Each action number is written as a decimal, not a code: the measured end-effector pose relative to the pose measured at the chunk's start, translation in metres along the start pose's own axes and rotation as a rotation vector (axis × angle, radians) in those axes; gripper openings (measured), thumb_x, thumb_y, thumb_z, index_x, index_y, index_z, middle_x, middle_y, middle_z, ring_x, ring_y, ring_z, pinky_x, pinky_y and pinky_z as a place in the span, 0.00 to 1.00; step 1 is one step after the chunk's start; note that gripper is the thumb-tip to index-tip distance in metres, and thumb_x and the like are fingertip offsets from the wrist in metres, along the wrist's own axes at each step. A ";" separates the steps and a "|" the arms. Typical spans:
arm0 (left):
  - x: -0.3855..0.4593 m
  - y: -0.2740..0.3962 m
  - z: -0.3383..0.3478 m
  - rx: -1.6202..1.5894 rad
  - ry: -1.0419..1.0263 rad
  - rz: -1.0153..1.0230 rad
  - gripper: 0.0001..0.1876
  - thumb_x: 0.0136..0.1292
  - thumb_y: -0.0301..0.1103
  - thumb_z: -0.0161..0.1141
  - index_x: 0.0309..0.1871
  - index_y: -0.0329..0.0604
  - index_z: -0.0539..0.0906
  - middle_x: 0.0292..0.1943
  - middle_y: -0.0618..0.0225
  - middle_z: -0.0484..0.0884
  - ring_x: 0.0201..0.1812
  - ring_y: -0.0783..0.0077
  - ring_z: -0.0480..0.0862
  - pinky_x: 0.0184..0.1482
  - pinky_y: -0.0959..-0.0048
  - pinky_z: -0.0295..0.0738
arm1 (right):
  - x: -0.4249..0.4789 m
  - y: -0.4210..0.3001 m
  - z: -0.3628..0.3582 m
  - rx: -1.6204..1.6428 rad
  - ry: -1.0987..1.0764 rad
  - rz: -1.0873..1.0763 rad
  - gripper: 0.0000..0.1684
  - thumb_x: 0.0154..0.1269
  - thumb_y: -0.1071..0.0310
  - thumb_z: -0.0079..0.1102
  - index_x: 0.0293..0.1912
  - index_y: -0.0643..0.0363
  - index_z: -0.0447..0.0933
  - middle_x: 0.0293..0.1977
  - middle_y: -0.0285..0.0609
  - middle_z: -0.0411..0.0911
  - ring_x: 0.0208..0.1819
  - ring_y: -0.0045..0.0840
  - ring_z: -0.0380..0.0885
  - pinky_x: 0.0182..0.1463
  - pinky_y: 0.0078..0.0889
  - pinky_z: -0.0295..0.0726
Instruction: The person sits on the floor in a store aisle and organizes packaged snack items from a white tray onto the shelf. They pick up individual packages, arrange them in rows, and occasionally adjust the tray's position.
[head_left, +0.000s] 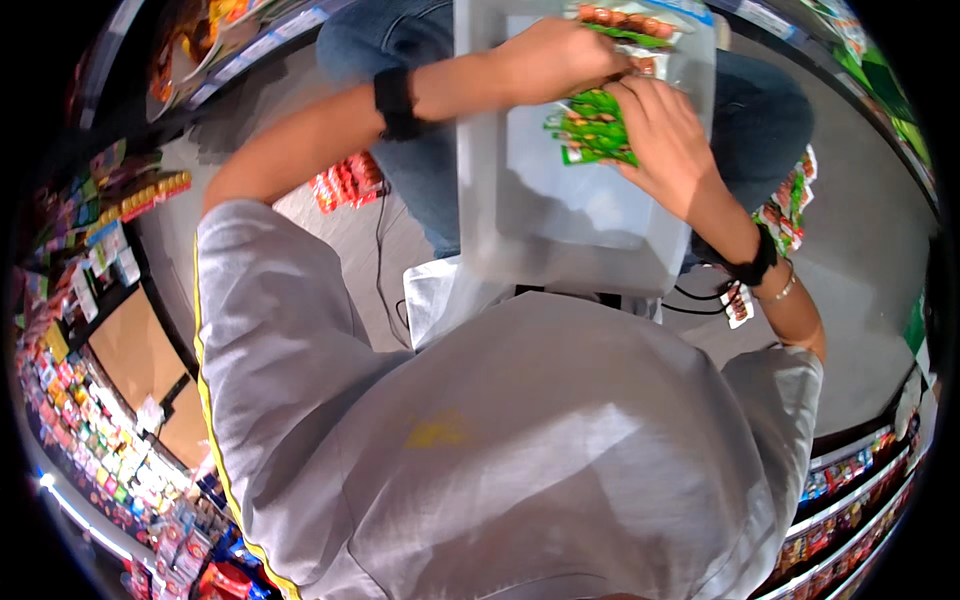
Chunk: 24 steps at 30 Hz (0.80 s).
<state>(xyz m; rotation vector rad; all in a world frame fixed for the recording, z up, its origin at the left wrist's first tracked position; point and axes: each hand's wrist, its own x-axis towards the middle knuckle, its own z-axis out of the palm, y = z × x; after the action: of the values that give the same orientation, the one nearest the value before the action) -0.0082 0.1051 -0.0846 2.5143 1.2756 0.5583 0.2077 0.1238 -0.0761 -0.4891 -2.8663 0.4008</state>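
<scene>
A translucent plastic bin (480, 225) stands between my knees. Green snack packets (596, 131) lie bunched inside it, and my right hand (664, 131) rests over their right side with its fingers bent. My left hand (566, 60) reaches across the bin from the left, its fingers close to the right fingertips; what lies between them is hidden. White packets of sausages (630, 22) sit at the bin's far end, beyond both hands. The fingers of my left hand are blurred and partly hidden.
Red packets (349, 182) lie on the floor to the left. More sausage packets (787, 202) are beside my right knee, with a single packet (738, 304) nearer my right forearm. Black cables (380, 262) run over the floor. Stocked shelves (847, 517) curve around both sides.
</scene>
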 end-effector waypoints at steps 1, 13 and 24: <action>0.003 0.002 0.000 0.106 -0.022 -0.023 0.13 0.60 0.36 0.64 0.48 0.45 0.84 0.37 0.61 0.85 0.39 0.58 0.85 0.37 0.62 0.80 | 0.003 0.005 0.003 0.022 0.012 0.041 0.38 0.43 0.66 0.74 0.55 0.63 0.68 0.48 0.45 0.70 0.55 0.38 0.69 0.56 0.38 0.69; -0.002 -0.015 -0.020 -0.245 -0.037 -0.146 0.05 0.63 0.33 0.61 0.37 0.45 0.86 0.41 0.69 0.86 0.41 0.57 0.84 0.40 0.62 0.78 | 0.003 0.004 -0.005 -0.111 -0.083 0.078 0.46 0.41 0.55 0.78 0.61 0.57 0.68 0.62 0.50 0.63 0.70 0.43 0.56 0.72 0.57 0.52; -0.002 0.011 0.011 0.169 -0.064 -0.186 0.24 0.53 0.26 0.62 0.55 0.27 0.76 0.45 0.51 0.83 0.44 0.52 0.84 0.44 0.63 0.81 | -0.015 -0.018 0.013 -0.303 -0.029 0.087 0.45 0.42 0.62 0.72 0.61 0.61 0.67 0.52 0.46 0.69 0.53 0.34 0.68 0.59 0.38 0.64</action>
<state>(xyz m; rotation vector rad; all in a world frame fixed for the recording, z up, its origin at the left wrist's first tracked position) 0.0033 0.0961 -0.0909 2.4852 1.5710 0.3382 0.2134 0.0990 -0.0850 -0.6655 -2.9534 -0.0163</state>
